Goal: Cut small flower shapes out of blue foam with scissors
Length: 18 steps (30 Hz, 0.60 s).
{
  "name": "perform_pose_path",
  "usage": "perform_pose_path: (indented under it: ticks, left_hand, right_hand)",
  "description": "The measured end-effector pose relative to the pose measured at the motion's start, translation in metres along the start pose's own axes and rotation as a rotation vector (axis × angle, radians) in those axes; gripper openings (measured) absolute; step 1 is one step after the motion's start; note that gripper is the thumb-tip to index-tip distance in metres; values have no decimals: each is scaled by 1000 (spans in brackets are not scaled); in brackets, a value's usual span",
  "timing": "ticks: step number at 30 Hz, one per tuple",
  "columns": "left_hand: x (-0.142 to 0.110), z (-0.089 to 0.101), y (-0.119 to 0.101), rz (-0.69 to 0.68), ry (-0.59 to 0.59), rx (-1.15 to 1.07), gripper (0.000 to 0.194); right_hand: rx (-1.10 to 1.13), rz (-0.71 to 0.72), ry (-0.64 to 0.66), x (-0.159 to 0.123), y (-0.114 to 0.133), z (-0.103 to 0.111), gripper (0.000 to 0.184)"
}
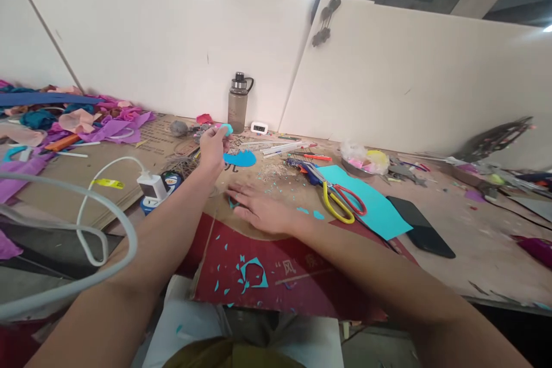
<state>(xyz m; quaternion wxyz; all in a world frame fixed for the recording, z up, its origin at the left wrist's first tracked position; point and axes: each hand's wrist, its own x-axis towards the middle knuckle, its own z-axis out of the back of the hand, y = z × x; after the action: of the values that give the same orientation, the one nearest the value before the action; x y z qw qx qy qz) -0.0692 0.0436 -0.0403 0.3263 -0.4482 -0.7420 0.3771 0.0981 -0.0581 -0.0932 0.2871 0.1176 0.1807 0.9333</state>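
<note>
My left hand point(214, 146) is raised over the far part of the work surface, pinching a small turquoise paper piece point(226, 128) between thumb and fingers. Just beyond its wrist lies a blue paper cutout point(240, 158) with a jagged edge. My right hand point(263, 210) rests flat on the cardboard point(245, 233), fingers stretched to the left. A bit of turquoise paper point(233, 203) peeks out by its fingertips. Scissors point(342, 201) with yellow and red handles lie right of that hand, partly over a turquoise paper sheet point(373, 207).
Paper scraps point(254, 273) are scattered on the red cardboard near my lap. A bottle point(237, 103) and a small digital clock point(259, 127) stand by the wall. A black phone point(420, 227) lies at right. A white charger point(153, 187) and looping cable point(125, 241) are at left.
</note>
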Motion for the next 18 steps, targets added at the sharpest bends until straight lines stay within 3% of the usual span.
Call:
perform_pose_path:
  ticks: [6,11,13,16,18]
  left_hand:
    - [-3,-3,7,41,39,30,33]
    - [-8,-5,8,26,71,50,32]
    - [-10,-6,9,30,90,46,28]
    - [-11,-7,10,35,102,47,25]
    - [-11,-7,10,39,99,54,27]
  right_hand:
    - [158,190,143,-80,56,-8,77]
    - [367,222,180,-113,73,13,62]
    - [391,132,91,-111,63,28,65]
    - [149,-187,-148,-85,25,43,77]
    - [-37,-432,-138,-62,-1,43,82]
